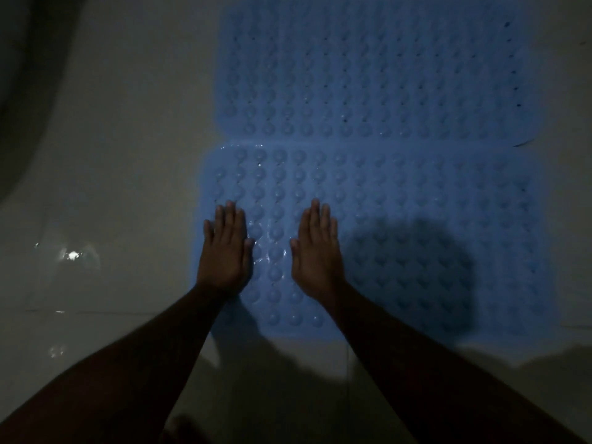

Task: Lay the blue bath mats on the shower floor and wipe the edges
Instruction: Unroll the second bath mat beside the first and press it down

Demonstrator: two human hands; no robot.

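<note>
Two blue bath mats with rows of round bumps lie flat on the pale shower floor, one behind the other. The far mat [378, 72] meets the near mat [416, 200] along a seam across the middle of the view. My left hand [226, 251] presses flat on the near mat's left edge, fingers straight and together. My right hand [317, 251] lies flat on the same mat a little to the right, fingers straight. Neither hand holds anything. The scene is dim.
Wet, glossy white floor [121, 174] spreads to the left with a bright reflection [73, 255]. A dark curved wall or rim [28, 91] runs along the far left. A head-shaped shadow [413, 267] falls on the near mat's right half.
</note>
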